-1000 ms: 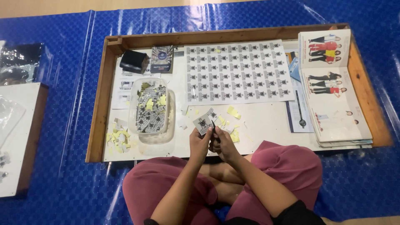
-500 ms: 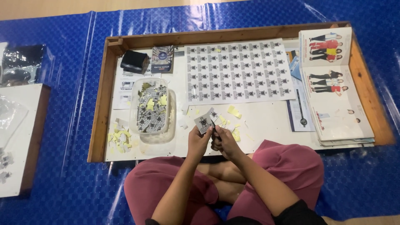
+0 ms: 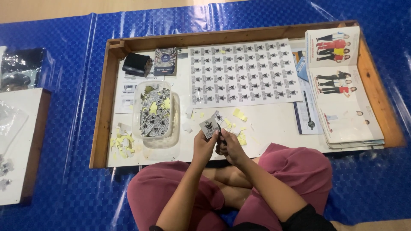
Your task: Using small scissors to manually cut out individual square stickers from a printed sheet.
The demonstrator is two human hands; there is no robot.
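I sit cross-legged at the near edge of a shallow wooden tray [image 3: 102, 115]. My left hand [image 3: 203, 147] pinches a small strip of printed stickers [image 3: 209, 125] and holds it up over the tray's white floor. My right hand [image 3: 229, 146] is closed around small scissors [image 3: 219, 129], whose tip meets the strip's right edge. A clear plastic tub [image 3: 155, 114] with several cut sticker pieces and yellow scraps stands just left of my hands. A large uncut sticker sheet [image 3: 242, 72] lies flat at the back of the tray.
Yellow backing scraps [image 3: 121, 142] lie at the tray's near left and more around my hands. A black pouch [image 3: 136, 64] and small booklet [image 3: 165, 61] sit at the back left. A stack of catalogues [image 3: 342, 90] fills the right end. Another white board [image 3: 19, 141] lies on the blue mat [image 3: 68, 179].
Both hands stay together at the tray's near edge, still working the scissors on the sticker strip. The strip has shifted only slightly.
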